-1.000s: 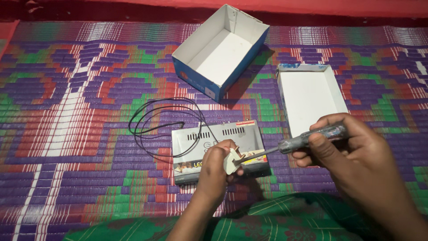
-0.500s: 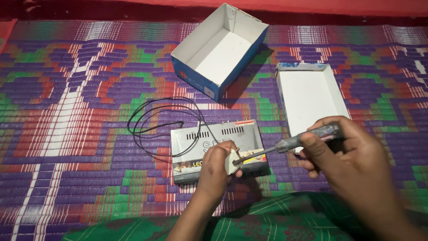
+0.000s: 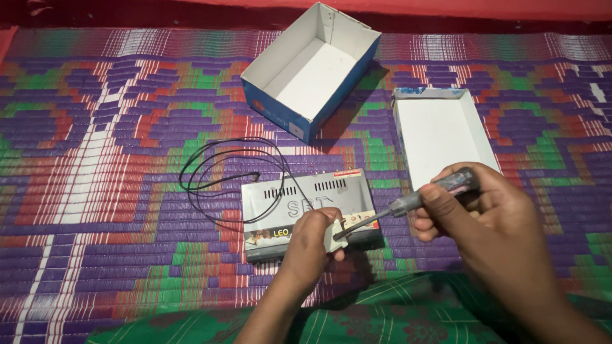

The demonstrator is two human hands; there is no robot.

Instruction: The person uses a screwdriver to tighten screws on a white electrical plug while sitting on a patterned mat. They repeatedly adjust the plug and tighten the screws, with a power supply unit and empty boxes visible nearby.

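- The woven mat (image 3: 95, 191) lies bare across the frame's left side.
- Coiled black cable (image 3: 223, 172) and the metal box (image 3: 306, 204) block the centre.
- Two open cardboard boxes (image 3: 312, 70) (image 3: 440, 134) crowd the upper right.

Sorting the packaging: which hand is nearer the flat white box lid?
Right. The right hand sits just below the box lid; the left hand is farther left, over the silver device.

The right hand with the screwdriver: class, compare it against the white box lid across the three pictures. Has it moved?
Yes. The right hand and its screwdriver have crept up toward the near edge of the white box lid, now overlapping it, while the lid stayed put.
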